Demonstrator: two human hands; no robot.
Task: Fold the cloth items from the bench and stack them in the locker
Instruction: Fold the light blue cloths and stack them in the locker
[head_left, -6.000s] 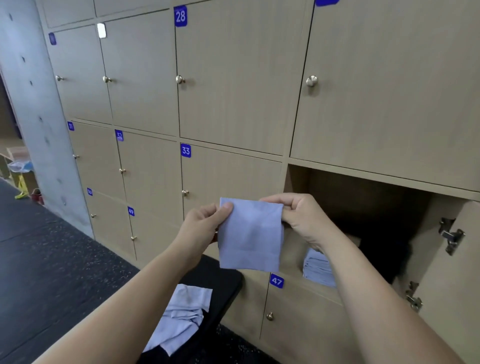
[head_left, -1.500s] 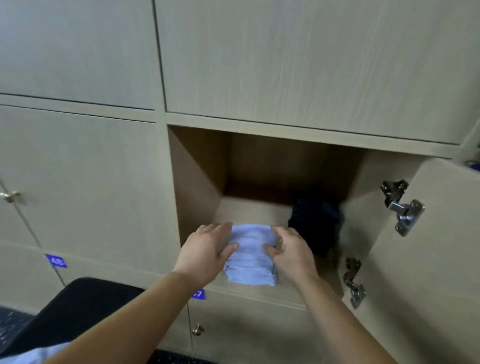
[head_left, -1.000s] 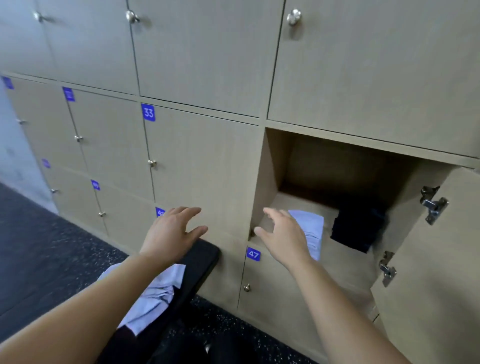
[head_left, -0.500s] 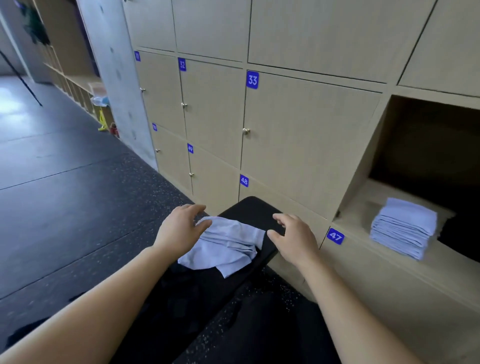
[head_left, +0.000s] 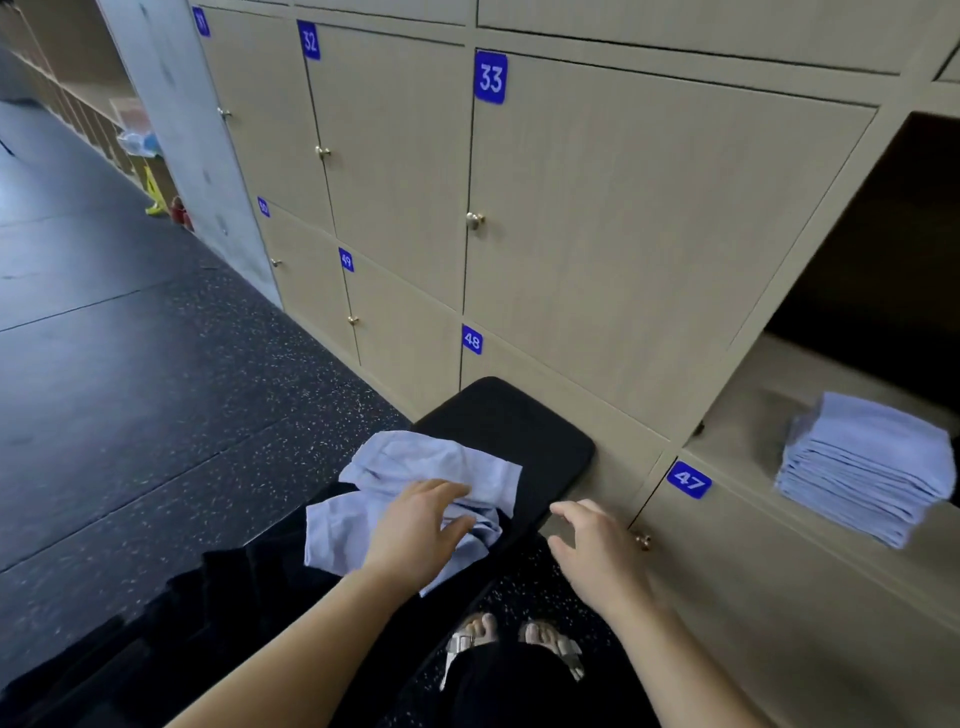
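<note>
Left hand (head_left: 415, 530), I see, lies loose-fingered over the crumpled blue cloth (head_left: 415, 462) on the black worktop (head_left: 519, 426), right hand (head_left: 592, 545) hovering spread and empty just beside, the folded stack (head_left: 862, 467) in the open locker (head_left: 743, 405) further right.

Open locker (head_left: 748, 405) — R side off-frame, back too dark

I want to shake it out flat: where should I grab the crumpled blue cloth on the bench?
Probably pinch the free right corner of the crumpled cloth, from above, with the right hand, open beside it. That edge lies smooth on the bench; the middle is bunched under the left hand.
</note>
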